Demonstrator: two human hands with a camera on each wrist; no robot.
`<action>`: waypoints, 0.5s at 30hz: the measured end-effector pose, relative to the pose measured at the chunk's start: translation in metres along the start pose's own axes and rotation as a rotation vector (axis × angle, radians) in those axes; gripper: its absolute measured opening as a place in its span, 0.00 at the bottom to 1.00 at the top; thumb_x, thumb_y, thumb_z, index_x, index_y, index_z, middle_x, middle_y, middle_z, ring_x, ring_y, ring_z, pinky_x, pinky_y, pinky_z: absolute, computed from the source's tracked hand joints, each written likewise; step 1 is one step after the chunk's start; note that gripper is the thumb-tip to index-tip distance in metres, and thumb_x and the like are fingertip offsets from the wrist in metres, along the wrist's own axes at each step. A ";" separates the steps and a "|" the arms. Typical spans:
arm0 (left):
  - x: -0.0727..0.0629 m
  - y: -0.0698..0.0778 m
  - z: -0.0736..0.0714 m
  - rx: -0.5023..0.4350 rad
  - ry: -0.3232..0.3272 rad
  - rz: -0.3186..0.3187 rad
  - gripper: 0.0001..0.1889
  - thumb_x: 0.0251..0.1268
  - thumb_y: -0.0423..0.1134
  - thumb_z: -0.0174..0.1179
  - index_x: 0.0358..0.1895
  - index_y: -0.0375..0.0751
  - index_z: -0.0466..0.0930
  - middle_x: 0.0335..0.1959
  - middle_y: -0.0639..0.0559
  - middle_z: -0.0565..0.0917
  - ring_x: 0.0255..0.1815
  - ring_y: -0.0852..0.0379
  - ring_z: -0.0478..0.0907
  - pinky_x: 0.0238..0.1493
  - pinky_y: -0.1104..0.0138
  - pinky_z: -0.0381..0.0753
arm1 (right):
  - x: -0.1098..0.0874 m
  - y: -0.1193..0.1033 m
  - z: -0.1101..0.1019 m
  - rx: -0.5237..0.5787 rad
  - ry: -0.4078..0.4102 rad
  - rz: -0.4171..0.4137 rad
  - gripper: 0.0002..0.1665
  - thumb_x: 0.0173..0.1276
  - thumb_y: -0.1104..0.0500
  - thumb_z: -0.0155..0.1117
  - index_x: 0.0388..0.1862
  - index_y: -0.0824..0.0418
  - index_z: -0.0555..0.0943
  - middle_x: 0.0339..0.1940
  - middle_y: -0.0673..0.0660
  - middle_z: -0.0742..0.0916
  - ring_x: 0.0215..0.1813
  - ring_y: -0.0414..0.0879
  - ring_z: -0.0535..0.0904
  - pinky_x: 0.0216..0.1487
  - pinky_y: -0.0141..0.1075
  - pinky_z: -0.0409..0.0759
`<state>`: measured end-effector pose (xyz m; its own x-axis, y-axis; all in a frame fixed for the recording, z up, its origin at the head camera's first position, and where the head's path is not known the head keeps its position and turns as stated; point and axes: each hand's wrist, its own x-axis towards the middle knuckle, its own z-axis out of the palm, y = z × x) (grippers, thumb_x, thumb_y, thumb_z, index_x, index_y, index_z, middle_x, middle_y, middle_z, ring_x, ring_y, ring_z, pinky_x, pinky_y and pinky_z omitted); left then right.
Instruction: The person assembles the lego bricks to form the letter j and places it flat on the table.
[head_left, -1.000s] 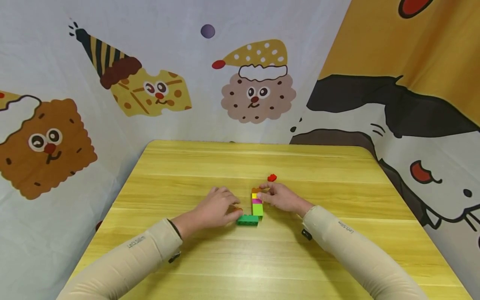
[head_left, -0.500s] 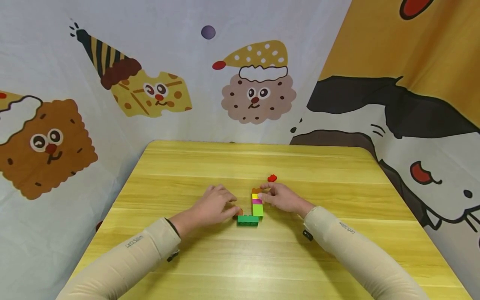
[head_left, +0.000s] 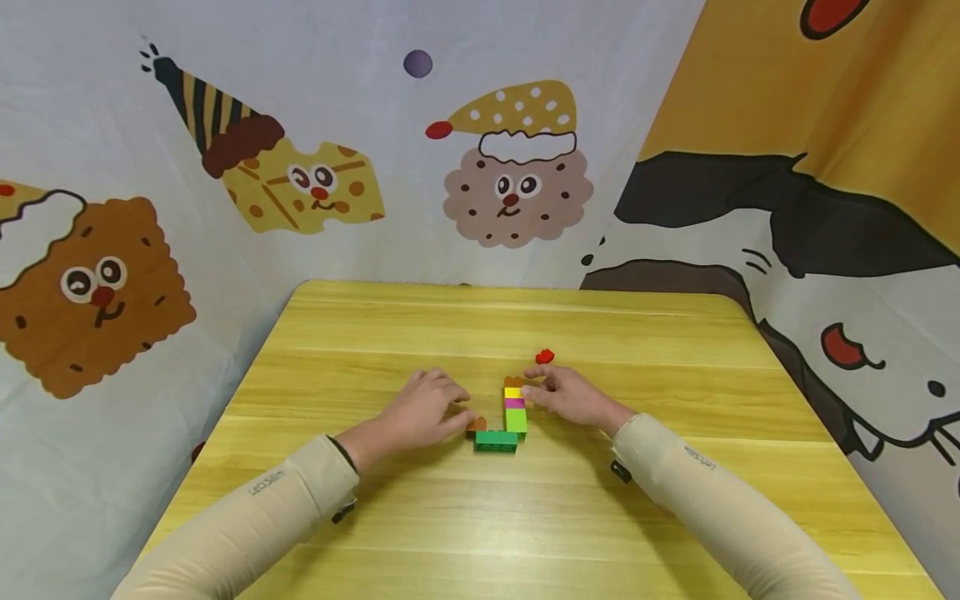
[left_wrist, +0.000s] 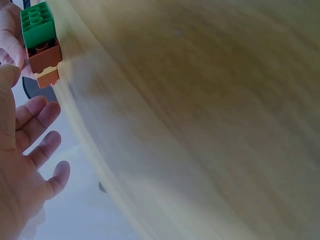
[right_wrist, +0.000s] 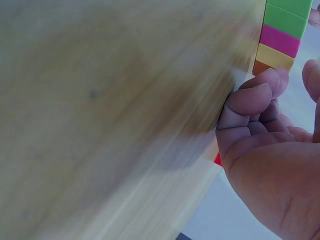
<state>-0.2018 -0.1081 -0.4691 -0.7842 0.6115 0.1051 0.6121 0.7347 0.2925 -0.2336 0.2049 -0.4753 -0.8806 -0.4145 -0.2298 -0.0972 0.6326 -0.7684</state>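
Observation:
A row of toy building bricks lies on the table: orange (head_left: 513, 382), yellow (head_left: 512, 392), magenta (head_left: 514, 403) and lime green (head_left: 516, 422). At its near end sits a dark green brick (head_left: 496, 442), crosswise, its studs showing in the left wrist view. Behind that brick's left end is a brown brick (head_left: 477, 427). My left hand (head_left: 427, 410) is just left of the brown brick, fingers spread and loosely bent around nothing. On the other side, my right hand (head_left: 567, 396) has its thumb apart from loosely curled fingers, close beside the yellow and orange bricks.
A small red brick (head_left: 544, 357) lies beyond my right fingertips. The wooden table (head_left: 360, 321) has its far edge against a cloth backdrop (head_left: 420, 250) printed with cartoon figures.
My left hand has drawn back slightly to the left, uncovering more of the brown brick. The right hand has shifted a little to the right; the bricks look unmoved.

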 end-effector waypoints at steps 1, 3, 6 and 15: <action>0.000 -0.001 0.000 0.002 0.001 0.000 0.24 0.80 0.60 0.58 0.59 0.45 0.89 0.58 0.52 0.91 0.63 0.49 0.78 0.67 0.48 0.72 | -0.001 0.000 0.000 0.000 0.002 -0.001 0.37 0.80 0.39 0.63 0.78 0.58 0.73 0.42 0.59 0.87 0.40 0.49 0.80 0.40 0.40 0.80; 0.000 -0.001 0.000 0.001 0.001 -0.003 0.24 0.80 0.61 0.58 0.59 0.45 0.89 0.57 0.52 0.91 0.63 0.50 0.78 0.67 0.48 0.72 | -0.001 0.000 -0.001 -0.001 0.008 -0.004 0.37 0.80 0.39 0.63 0.78 0.58 0.73 0.42 0.59 0.87 0.39 0.49 0.80 0.40 0.40 0.80; -0.001 -0.001 -0.001 -0.003 -0.003 -0.013 0.24 0.80 0.60 0.58 0.59 0.45 0.89 0.58 0.52 0.91 0.63 0.50 0.78 0.67 0.49 0.72 | -0.002 0.002 -0.002 -0.009 0.016 -0.005 0.37 0.81 0.40 0.63 0.78 0.59 0.73 0.43 0.58 0.87 0.40 0.49 0.81 0.41 0.41 0.81; -0.004 -0.005 -0.005 -0.064 0.010 -0.076 0.24 0.80 0.57 0.60 0.62 0.43 0.87 0.60 0.50 0.90 0.67 0.47 0.77 0.75 0.42 0.68 | -0.007 0.013 -0.011 -0.086 0.036 0.012 0.37 0.82 0.40 0.61 0.79 0.58 0.72 0.44 0.56 0.88 0.41 0.47 0.82 0.41 0.39 0.81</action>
<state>-0.2023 -0.1156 -0.4661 -0.8290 0.5520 0.0894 0.5436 0.7581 0.3601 -0.2343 0.2232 -0.4772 -0.8978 -0.3836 -0.2163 -0.1243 0.6920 -0.7111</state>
